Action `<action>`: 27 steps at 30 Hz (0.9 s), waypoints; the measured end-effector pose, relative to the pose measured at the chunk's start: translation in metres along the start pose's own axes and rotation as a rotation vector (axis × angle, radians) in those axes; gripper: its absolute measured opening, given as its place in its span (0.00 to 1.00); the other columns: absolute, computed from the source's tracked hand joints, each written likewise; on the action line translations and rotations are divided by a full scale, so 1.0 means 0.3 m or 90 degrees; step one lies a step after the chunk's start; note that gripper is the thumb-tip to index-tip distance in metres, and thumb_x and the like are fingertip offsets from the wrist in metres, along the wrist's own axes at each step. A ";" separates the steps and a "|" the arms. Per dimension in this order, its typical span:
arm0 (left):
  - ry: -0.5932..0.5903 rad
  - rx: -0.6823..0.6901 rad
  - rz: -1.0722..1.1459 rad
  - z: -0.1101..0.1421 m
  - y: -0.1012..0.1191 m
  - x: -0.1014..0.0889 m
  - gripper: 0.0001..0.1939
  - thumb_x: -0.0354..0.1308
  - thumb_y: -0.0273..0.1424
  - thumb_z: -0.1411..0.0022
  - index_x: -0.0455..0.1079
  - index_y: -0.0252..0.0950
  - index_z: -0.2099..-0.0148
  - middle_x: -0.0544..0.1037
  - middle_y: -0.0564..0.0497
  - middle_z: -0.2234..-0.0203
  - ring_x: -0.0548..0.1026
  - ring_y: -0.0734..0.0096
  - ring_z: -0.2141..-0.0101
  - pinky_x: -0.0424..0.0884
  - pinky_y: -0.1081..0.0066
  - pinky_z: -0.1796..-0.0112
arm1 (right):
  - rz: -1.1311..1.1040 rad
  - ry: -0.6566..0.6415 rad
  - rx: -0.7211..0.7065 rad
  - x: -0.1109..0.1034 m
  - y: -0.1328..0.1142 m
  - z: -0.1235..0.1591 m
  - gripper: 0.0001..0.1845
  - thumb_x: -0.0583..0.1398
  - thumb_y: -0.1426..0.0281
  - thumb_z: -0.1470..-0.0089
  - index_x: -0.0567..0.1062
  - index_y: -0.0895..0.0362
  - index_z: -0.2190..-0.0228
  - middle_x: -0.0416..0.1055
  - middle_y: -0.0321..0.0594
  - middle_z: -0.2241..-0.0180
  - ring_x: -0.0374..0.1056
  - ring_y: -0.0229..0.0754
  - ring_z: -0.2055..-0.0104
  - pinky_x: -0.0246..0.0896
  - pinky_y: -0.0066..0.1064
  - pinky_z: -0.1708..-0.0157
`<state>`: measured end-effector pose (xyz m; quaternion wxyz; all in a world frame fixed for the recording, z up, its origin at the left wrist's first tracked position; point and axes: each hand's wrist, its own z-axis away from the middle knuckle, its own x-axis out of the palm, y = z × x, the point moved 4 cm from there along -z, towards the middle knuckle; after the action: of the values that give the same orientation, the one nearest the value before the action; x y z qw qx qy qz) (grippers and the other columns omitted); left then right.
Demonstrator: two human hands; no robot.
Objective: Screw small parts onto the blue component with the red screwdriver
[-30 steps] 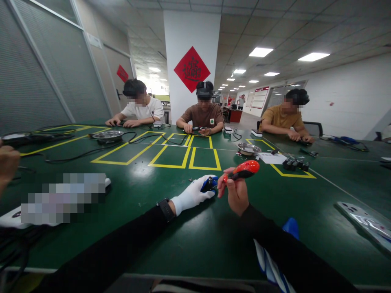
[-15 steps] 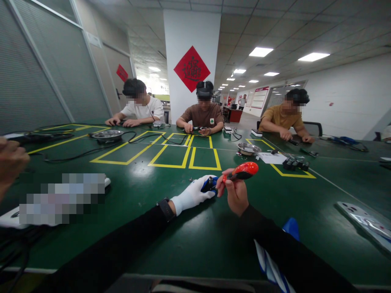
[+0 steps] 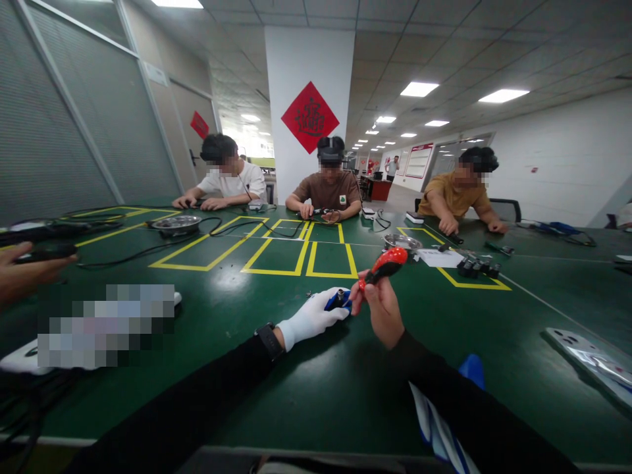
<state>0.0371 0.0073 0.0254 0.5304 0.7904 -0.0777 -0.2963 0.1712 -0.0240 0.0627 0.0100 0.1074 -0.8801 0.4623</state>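
Note:
My left hand (image 3: 316,312), in a white glove with blue palm and fingers, is closed around a small black part (image 3: 338,301) with a metal cylinder standing up from it. The part's lower side is hidden in the glove. My bare right hand (image 3: 382,308) grips a screwdriver (image 3: 390,262) by its red and black handle, which slants up to the right. Its shaft points down toward the black part; whether the tip touches it I cannot tell. A white and blue glove (image 3: 434,421) lies partly under my right forearm.
A phone-like panel (image 3: 592,362) lies at the right, a long white device (image 3: 14,355) at the left. Metal bowls (image 3: 176,226), black blocks (image 3: 478,265) and cables are farther off. A co-worker's hand (image 3: 29,266) enters from the left; several people sit opposite.
The screwdriver handle has tipped more upright and shifted slightly left in my right hand. My left hand has hardly moved. The co-worker's hand at the left has lowered, showing a dark object.

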 end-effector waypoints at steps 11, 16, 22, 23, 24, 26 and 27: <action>0.021 -0.041 -0.028 0.009 0.020 0.001 0.21 0.56 0.33 0.43 0.66 0.36 0.47 0.74 0.53 0.70 0.67 0.76 0.76 0.65 0.73 0.71 | -0.019 0.076 0.030 -0.015 0.008 -0.019 0.14 0.63 0.67 0.49 0.61 0.53 0.66 0.70 0.28 0.76 0.62 0.30 0.85 0.57 0.23 0.84; 0.024 -0.069 -0.027 0.008 0.007 0.002 0.24 0.56 0.35 0.43 0.64 0.35 0.45 0.75 0.51 0.69 0.68 0.73 0.76 0.66 0.72 0.71 | -0.028 0.085 0.045 -0.015 0.007 -0.011 0.14 0.61 0.65 0.47 0.59 0.52 0.64 0.66 0.25 0.80 0.60 0.31 0.88 0.53 0.22 0.89; 0.027 -0.012 -0.042 0.009 0.004 -0.004 0.21 0.56 0.33 0.43 0.65 0.37 0.46 0.76 0.51 0.64 0.71 0.72 0.71 0.67 0.70 0.65 | -0.064 0.053 0.037 -0.005 0.001 -0.001 0.11 0.53 0.62 0.42 0.62 0.52 0.57 0.68 0.31 0.73 0.63 0.32 0.83 0.59 0.26 0.84; 0.025 -0.008 -0.037 0.009 0.004 -0.003 0.21 0.56 0.33 0.43 0.65 0.37 0.46 0.76 0.51 0.64 0.70 0.72 0.71 0.67 0.71 0.66 | -0.047 0.055 0.033 -0.005 -0.001 -0.001 0.11 0.53 0.63 0.42 0.63 0.52 0.58 0.69 0.32 0.71 0.63 0.32 0.83 0.58 0.26 0.83; 0.021 -0.012 -0.028 0.010 0.003 -0.002 0.21 0.56 0.34 0.42 0.65 0.37 0.46 0.76 0.51 0.64 0.70 0.73 0.72 0.67 0.71 0.67 | -0.020 0.066 0.024 -0.007 -0.005 -0.001 0.10 0.55 0.64 0.43 0.64 0.52 0.59 0.70 0.33 0.69 0.63 0.32 0.81 0.58 0.26 0.83; 0.016 -0.037 -0.013 0.012 -0.002 0.000 0.23 0.55 0.35 0.42 0.63 0.37 0.44 0.76 0.51 0.66 0.69 0.73 0.74 0.66 0.72 0.70 | 0.039 0.107 -0.012 -0.014 -0.023 -0.003 0.09 0.59 0.67 0.46 0.67 0.53 0.63 0.70 0.36 0.65 0.65 0.32 0.76 0.59 0.25 0.79; 0.015 -0.051 -0.010 0.013 -0.005 0.002 0.24 0.55 0.36 0.42 0.63 0.37 0.44 0.75 0.51 0.67 0.68 0.74 0.75 0.66 0.72 0.71 | 0.059 0.127 -0.036 -0.016 -0.035 -0.004 0.07 0.61 0.68 0.48 0.67 0.54 0.66 0.70 0.36 0.64 0.66 0.33 0.72 0.61 0.26 0.75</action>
<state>0.0351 0.0048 0.0228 0.5604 0.7725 -0.0531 -0.2938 0.1779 -0.0279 0.0713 0.0795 0.0194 -0.8916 0.4453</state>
